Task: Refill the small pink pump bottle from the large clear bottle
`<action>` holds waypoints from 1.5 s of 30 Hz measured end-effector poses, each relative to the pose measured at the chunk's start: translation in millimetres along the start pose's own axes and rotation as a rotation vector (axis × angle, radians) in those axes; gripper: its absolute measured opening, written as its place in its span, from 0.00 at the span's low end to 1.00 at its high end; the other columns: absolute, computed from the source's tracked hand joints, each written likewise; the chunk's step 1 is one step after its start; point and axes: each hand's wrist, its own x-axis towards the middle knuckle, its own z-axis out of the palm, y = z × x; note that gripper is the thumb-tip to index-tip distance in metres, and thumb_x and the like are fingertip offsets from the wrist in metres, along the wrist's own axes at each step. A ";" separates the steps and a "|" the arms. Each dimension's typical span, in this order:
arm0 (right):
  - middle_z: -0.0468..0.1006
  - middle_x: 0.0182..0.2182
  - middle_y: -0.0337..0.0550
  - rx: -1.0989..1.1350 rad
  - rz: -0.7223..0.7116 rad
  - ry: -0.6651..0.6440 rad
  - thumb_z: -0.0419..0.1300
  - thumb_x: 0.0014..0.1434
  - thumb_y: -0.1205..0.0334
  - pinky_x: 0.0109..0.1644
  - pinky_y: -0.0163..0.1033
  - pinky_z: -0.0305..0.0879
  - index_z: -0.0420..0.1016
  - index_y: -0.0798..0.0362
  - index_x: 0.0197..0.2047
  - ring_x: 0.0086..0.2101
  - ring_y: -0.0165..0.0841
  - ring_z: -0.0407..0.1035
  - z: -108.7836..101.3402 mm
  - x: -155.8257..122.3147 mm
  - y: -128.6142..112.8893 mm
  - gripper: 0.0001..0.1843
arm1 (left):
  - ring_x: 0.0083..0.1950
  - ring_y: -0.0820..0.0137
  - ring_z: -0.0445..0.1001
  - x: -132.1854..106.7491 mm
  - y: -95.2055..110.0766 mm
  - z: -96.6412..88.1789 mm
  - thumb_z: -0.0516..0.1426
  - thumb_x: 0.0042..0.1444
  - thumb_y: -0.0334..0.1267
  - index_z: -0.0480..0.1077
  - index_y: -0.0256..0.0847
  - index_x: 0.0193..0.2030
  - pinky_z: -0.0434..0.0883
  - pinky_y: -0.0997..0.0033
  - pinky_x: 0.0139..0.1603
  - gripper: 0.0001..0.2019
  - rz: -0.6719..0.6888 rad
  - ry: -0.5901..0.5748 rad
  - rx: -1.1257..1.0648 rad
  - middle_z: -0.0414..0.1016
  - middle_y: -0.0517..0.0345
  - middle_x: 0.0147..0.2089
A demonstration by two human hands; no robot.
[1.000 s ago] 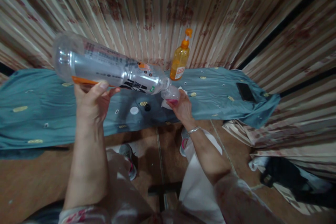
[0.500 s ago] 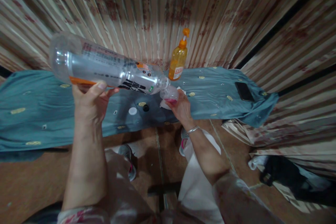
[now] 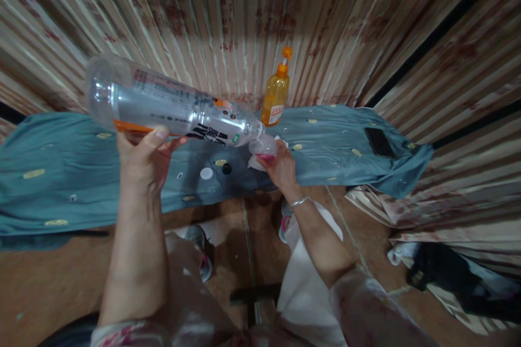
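My left hand (image 3: 144,154) is closed around a large clear plastic bottle (image 3: 163,100) with a silver-and-orange label. The bottle is tilted nearly level, its neck pointing right and a little down. At its mouth is a small translucent container (image 3: 262,145), pink at the lower end, gripped by the fingers of my right hand (image 3: 283,165). Whether the two touch or liquid flows between them, I cannot tell. A crumpled white tissue (image 3: 255,164) shows beside my right fingers, partly hidden. Below the bottle, a white cap (image 3: 206,173) and a black cap (image 3: 227,168) lie on the cloth.
An orange pump bottle (image 3: 277,92) stands at the back of the narrow surface under a teal cloth (image 3: 325,143). A black phone (image 3: 379,142) lies toward the right end. Pleated curtains (image 3: 195,16) hang behind. Dark items (image 3: 451,276) sit on the floor at right.
The large bottle and my left hand have shifted slightly right and down in the picture, along with a small camera shift. Both hands keep their holds.
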 end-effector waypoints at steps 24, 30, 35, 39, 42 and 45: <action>0.73 0.48 0.63 0.025 0.020 -0.001 0.65 0.51 0.45 0.49 0.48 0.67 0.57 0.63 0.57 0.49 0.47 0.70 -1.9 2.6 4.5 0.40 | 0.28 0.69 0.76 1.6 3.5 16.2 0.69 0.29 0.31 0.70 0.48 0.45 0.76 0.73 0.23 0.31 0.009 -0.017 0.021 0.76 0.62 0.29; 0.74 0.47 0.62 0.025 0.025 0.001 0.64 0.52 0.46 0.48 0.48 0.68 0.58 0.62 0.56 0.48 0.47 0.71 -4.2 3.1 4.0 0.38 | 0.29 0.70 0.76 2.3 2.2 18.0 0.68 0.32 0.31 0.69 0.50 0.46 0.76 0.72 0.25 0.30 0.017 -0.045 0.031 0.76 0.63 0.31; 0.74 0.47 0.63 0.017 0.037 -0.009 0.64 0.52 0.46 0.48 0.48 0.68 0.58 0.64 0.57 0.47 0.48 0.71 -5.7 3.3 4.4 0.39 | 0.29 0.70 0.76 2.1 3.4 23.2 0.69 0.30 0.31 0.69 0.51 0.46 0.75 0.73 0.23 0.31 0.005 -0.037 0.032 0.75 0.64 0.31; 0.74 0.46 0.63 0.022 0.047 -0.010 0.63 0.53 0.45 0.46 0.48 0.68 0.58 0.64 0.56 0.47 0.47 0.71 -7.4 4.1 3.9 0.38 | 0.29 0.69 0.76 2.0 4.1 25.8 0.69 0.30 0.31 0.69 0.50 0.46 0.76 0.72 0.24 0.31 0.006 -0.043 0.033 0.76 0.63 0.32; 0.75 0.45 0.63 0.009 0.055 -0.019 0.64 0.52 0.45 0.46 0.46 0.68 0.58 0.65 0.55 0.47 0.47 0.72 -7.5 4.7 3.8 0.39 | 0.29 0.70 0.76 2.8 4.3 27.1 0.69 0.31 0.31 0.69 0.50 0.46 0.76 0.72 0.24 0.31 0.014 -0.058 0.035 0.76 0.63 0.32; 0.75 0.44 0.61 0.018 0.048 -0.002 0.64 0.52 0.44 0.46 0.46 0.69 0.58 0.63 0.55 0.46 0.47 0.72 -6.4 4.8 4.8 0.39 | 0.28 0.70 0.76 4.1 4.5 28.0 0.69 0.30 0.31 0.69 0.50 0.45 0.76 0.72 0.24 0.31 0.027 -0.068 0.040 0.76 0.64 0.31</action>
